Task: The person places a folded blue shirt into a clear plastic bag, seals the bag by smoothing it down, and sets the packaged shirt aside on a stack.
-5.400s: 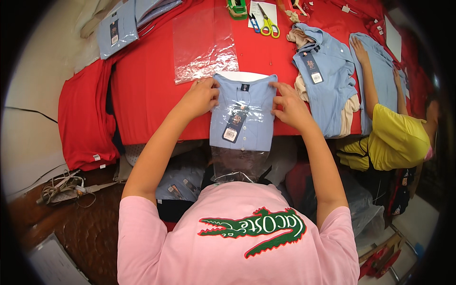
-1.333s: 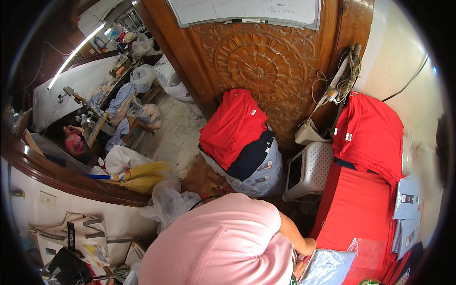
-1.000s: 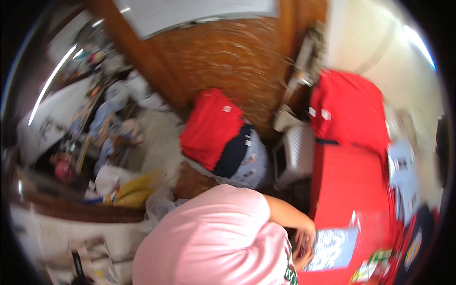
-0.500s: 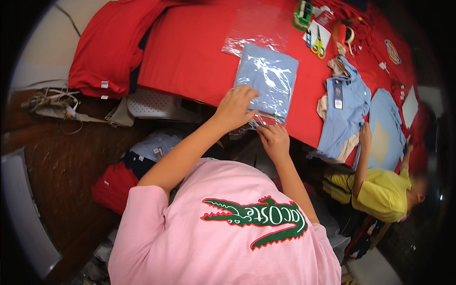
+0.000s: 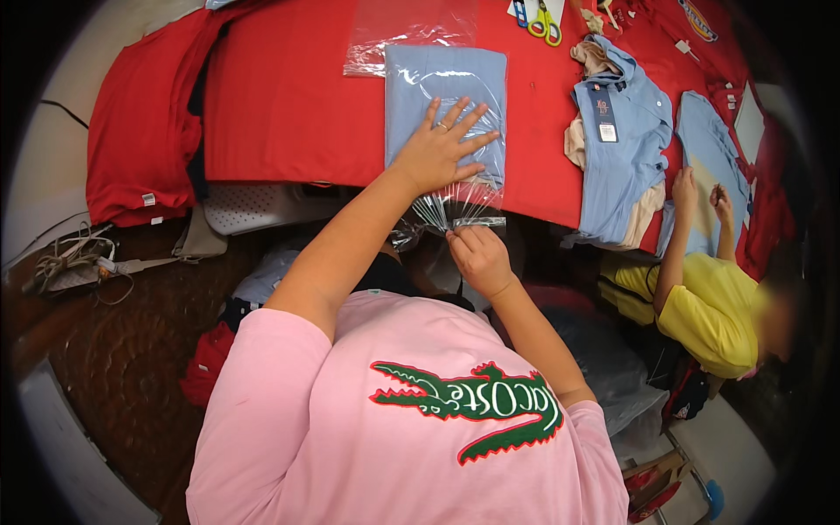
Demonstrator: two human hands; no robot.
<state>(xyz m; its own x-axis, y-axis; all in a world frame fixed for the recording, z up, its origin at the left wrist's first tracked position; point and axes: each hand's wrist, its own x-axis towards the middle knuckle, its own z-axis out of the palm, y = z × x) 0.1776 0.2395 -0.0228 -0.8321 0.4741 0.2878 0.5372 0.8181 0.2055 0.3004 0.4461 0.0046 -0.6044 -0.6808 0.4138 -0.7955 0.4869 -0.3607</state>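
A folded light blue garment [image 5: 411,96] lies inside a clear plastic bag [image 5: 464,203] at the near edge of the red-covered table. My left hand [image 5: 444,150] rests flat on the bagged garment, fingers spread. Past the table edge, my right hand [image 5: 480,257] pinches the near end of the bag, its fingers closed on the film. Between the two hands the plastic is drawn into tight pleats. Part of the garment is hidden under my left hand.
Another clear bag [image 5: 407,35] lies flat beyond the garment. Scissors with yellow-green handles [image 5: 544,28] are at the far side. To the right are a tagged blue garment [image 5: 619,166] and a co-worker in yellow [image 5: 707,306]. Red garments [image 5: 144,122] hang over the left edge, near a grey plastic stool [image 5: 262,208].
My left hand has gone from partly curled near the garment's lower edge to spread flat on it. The bag's end, pinched in my right hand, is now gathered and stretched. The view has shifted.
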